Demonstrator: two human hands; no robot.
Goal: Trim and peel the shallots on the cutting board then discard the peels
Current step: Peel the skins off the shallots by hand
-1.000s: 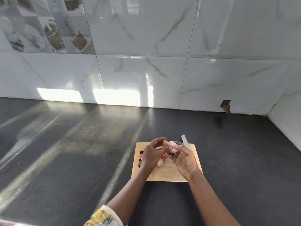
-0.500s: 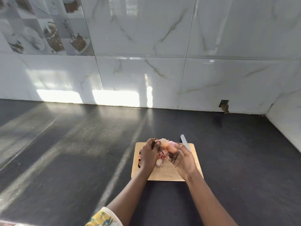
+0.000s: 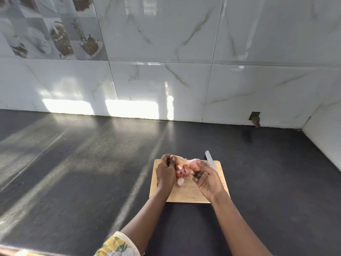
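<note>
Pink shallot [image 3: 194,164] pinched in right hand [image 3: 208,181] fingertips, above wooden cutting board [image 3: 186,196]. Left hand [image 3: 165,173] fingers curled on pale peel strip [image 3: 181,158]. I see loose peels [image 3: 181,173] on board; knife [image 3: 209,159] at far-right edge.

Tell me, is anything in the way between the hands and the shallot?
Nothing visible is. The right hand holds the shallot, and the left hand pinches a strip of peel right beside it, above the cutting board.
</note>
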